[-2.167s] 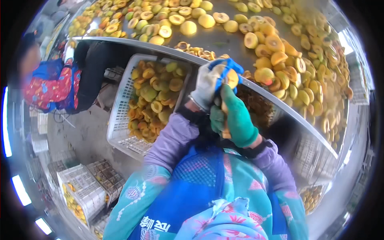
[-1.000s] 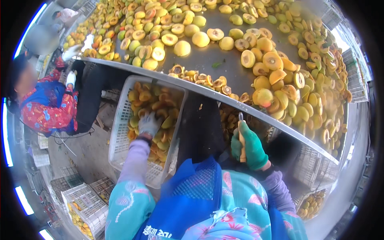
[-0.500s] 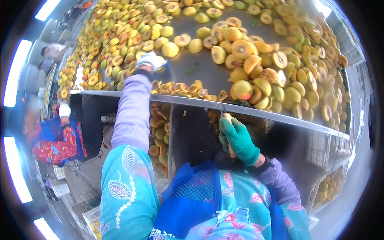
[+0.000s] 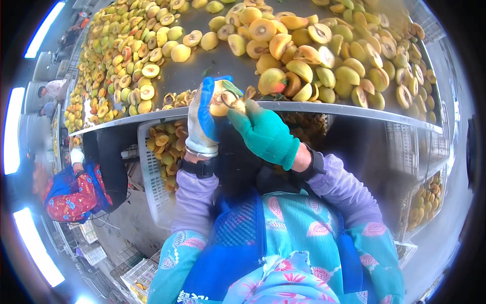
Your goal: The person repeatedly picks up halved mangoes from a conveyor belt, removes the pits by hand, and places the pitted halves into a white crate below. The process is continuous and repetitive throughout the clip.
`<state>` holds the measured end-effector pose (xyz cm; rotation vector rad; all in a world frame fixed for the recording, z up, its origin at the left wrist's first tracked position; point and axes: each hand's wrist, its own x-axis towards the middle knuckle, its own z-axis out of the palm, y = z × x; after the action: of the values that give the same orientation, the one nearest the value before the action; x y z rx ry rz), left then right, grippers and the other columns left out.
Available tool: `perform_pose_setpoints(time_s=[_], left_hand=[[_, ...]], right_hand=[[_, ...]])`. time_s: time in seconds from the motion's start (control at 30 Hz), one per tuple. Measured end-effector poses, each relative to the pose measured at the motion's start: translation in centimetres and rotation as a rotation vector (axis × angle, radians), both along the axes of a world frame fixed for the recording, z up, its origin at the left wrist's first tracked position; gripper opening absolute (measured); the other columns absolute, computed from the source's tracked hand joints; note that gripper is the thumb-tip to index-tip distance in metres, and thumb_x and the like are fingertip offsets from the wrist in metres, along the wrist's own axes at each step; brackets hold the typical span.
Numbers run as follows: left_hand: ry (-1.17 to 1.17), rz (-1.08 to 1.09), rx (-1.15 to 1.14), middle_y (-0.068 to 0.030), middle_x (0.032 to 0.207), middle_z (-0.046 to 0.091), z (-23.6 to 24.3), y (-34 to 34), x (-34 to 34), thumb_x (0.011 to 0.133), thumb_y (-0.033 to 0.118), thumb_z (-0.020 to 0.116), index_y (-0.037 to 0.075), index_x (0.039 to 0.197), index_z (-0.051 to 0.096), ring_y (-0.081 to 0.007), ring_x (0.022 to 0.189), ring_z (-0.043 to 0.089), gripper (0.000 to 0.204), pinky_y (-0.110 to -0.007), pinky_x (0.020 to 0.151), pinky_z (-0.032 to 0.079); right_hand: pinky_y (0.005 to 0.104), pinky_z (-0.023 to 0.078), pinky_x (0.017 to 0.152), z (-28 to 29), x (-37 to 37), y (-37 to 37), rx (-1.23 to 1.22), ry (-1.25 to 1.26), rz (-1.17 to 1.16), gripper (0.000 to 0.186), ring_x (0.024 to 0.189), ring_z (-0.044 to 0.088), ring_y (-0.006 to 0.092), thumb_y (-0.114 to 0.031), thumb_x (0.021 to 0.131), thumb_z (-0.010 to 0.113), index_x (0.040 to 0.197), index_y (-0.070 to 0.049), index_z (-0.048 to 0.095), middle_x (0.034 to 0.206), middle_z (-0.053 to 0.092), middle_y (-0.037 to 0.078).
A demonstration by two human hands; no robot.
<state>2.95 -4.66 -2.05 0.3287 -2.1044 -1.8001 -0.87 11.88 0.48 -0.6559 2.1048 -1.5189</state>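
Observation:
My left hand, in a white and blue glove, grips a halved yellow peach, cut face turned toward my other hand. In a green glove, my right hand is closed around a small pitting knife, whose thin curved metal blade meets the peach's middle. Its handle is hidden by the fingers. Both hands are close together above the front edge of the metal table. Behind them lie heaps of peach halves, and a strip of small brown-centred scraps runs along the edge.
Under the table stands a white crate with peach pieces; another crate of peaches is at the right. The table's raised metal rim crosses before me. At the left, a co-worker in a red patterned sleeve works at the same table.
My left hand has come back from the table toward me, now with a peach half in it. My right hand has risen with the pitting knife to meet it.

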Motion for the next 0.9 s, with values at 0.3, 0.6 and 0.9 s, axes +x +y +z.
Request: perform_pose_setpoints(time_s=[0.3,0.6,0.9], left_hand=[[0.237,-0.044,-0.94,-0.0148,0.099,0.07,1.8,1.1,-0.6,0.089,0.014,0.066,0.001,0.115,0.063,-0.0242,0.086,0.069,0.029,-0.032,0.078,0.056],[0.154,-0.023,-0.282,-0.0146,0.095,0.07,1.4,2.8,-2.0,0.086,0.006,0.062,0.001,0.11,0.066,-0.0261,0.079,0.07,0.024,-0.033,0.071,0.056],[0.208,-0.322,-0.713,-0.0122,0.084,0.068,2.7,2.2,-3.9,0.095,0.018,0.058,-0.001,0.102,0.069,-0.015,0.076,0.066,0.023,-0.029,0.068,0.052]], right_hand=[[0.0462,0.049,0.066,-1.2,0.5,0.7,-0.21,-0.114,0.022,0.044,0.078,0.065,0.0424,-0.038,0.099,0.053,0.102,0.005,0.059,0.082,0.065,0.028],[0.0358,0.044,0.049,-1.4,0.9,0.2,-0.25,-0.428,-0.052,0.045,0.055,0.058,0.0203,-0.042,0.099,0.053,0.096,0.003,0.059,0.064,0.058,0.013],[0.0293,0.036,0.039,-0.1,1.6,0.7,-0.632,-1.12,-0.051,0.04,0.045,0.047,0.0115,-0.05,0.099,0.05,0.089,-0.012,0.056,0.059,0.051,-0.001]])
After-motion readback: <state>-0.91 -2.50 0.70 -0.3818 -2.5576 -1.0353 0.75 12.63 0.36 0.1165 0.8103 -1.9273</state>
